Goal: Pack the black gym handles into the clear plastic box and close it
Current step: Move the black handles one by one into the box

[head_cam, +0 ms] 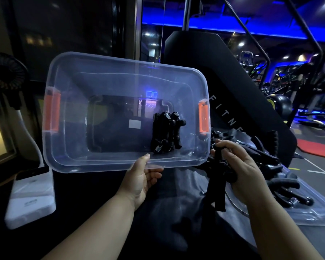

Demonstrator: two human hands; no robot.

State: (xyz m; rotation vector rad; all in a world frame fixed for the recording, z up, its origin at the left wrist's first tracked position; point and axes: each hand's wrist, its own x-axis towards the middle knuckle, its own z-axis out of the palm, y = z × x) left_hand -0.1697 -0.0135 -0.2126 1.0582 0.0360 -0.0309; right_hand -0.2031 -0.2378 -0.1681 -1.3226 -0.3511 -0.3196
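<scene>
The box (120, 60) is tipped with its opening toward the viewer, the left hand (143, 177) pinching its near rim, and a cluster of gym handles (166, 132) lies in its right part. Just right of the box, the right hand (242, 169) grips one handle (219, 192) before the lid (315, 216), on which a pile of handles (283, 184) lies. Left of the box a flat device (30, 196) lies on the table (79, 186), with a fan (6, 72) standing behind it.

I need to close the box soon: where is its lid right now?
In the head view, the clear lid lies flat at the lower right, just beyond the right hand, with loose black handles resting on it.
</scene>
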